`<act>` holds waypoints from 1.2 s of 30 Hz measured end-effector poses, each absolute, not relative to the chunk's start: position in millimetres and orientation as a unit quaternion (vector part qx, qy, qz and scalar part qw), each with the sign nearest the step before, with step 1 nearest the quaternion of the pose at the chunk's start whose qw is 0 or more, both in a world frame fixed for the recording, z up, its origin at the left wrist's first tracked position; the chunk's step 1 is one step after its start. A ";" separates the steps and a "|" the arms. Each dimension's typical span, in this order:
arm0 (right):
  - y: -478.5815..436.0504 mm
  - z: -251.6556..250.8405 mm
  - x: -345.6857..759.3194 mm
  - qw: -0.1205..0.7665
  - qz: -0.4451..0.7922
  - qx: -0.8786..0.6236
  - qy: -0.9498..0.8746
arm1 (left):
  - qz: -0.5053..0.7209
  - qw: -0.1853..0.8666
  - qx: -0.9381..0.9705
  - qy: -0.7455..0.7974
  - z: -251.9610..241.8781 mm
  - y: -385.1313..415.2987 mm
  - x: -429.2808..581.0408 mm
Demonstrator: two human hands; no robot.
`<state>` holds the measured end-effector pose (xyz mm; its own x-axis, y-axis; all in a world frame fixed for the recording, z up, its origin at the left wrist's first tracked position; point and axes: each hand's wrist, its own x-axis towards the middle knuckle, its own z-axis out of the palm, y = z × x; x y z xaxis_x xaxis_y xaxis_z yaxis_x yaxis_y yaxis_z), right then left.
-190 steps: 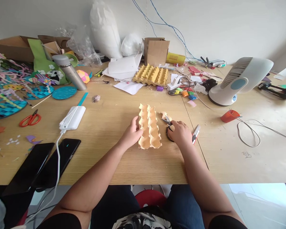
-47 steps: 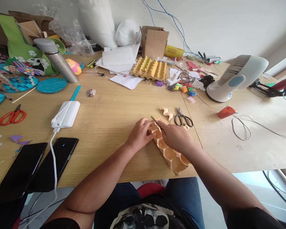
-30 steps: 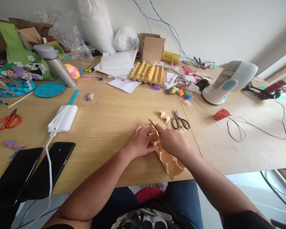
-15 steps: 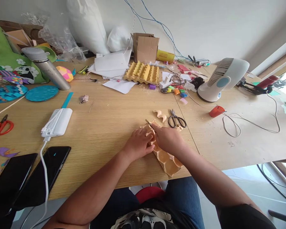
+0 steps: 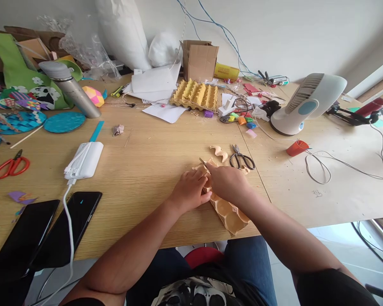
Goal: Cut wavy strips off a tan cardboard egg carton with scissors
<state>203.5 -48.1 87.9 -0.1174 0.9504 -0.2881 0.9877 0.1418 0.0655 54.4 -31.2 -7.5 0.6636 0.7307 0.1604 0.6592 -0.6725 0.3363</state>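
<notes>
On the table in front of me lies a tan egg carton (image 5: 224, 207), its cups facing up and its upper end partly hidden by my hands. My left hand (image 5: 190, 189) grips the carton's left side, fingers curled over a cup. My right hand (image 5: 228, 182) is closed around a knife whose narrow blade (image 5: 203, 162) sticks out past the fingers over the carton's far end. The knife's handle is hidden in the fist. Just beyond lie a cut-off carton piece (image 5: 219, 153) and black-handled scissors (image 5: 241, 158).
Left are a white power bank (image 5: 86, 159), two black phones (image 5: 70, 225) and red-handled pliers or snips (image 5: 11, 165). Toward the back stand a yellow egg tray (image 5: 196, 95), a cardboard box (image 5: 200, 61) and a steel bottle (image 5: 73, 91). A white fan (image 5: 306, 104) and red cup (image 5: 297, 148) are right.
The whole scene has shifted slightly to the right in view as the head turned. Both hands keep their hold on the carton and knife, with little visible movement.
</notes>
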 end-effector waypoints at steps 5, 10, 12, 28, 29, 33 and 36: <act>-56.2 95.0 202.7 0.158 -0.064 0.642 0.747 | 0.144 0.126 0.900 0.393 -5.9 -31.9 54.6; -56.8 97.2 202.2 0.163 -0.064 0.645 0.744 | 0.143 0.122 0.899 0.395 -7.2 -32.0 55.7; -48.2 92.0 199.9 0.154 -0.070 0.647 0.743 | 0.145 0.122 0.901 0.391 -7.8 -31.8 55.7; -43.7 90.9 198.0 0.170 -0.073 0.639 0.746 | 0.145 0.112 0.900 0.396 -8.8 -31.5 54.9; -40.1 89.3 197.0 0.175 -0.074 0.636 0.748 | 0.146 0.111 0.900 0.396 -9.0 -31.5 54.6; -39.5 95.0 198.2 0.179 -0.072 0.623 0.758 | 0.142 0.113 0.899 0.399 -8.1 -31.9 54.5; -48.2 104.2 204.1 0.166 -0.053 0.614 0.770 | 0.139 0.113 0.898 0.402 -7.6 -31.7 55.1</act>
<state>204.1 -48.2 104.2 -0.1910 0.9277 -0.3207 0.9629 0.2405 0.1223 55.1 -31.7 -7.6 0.6386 0.7530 0.1584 0.6904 -0.6516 0.3143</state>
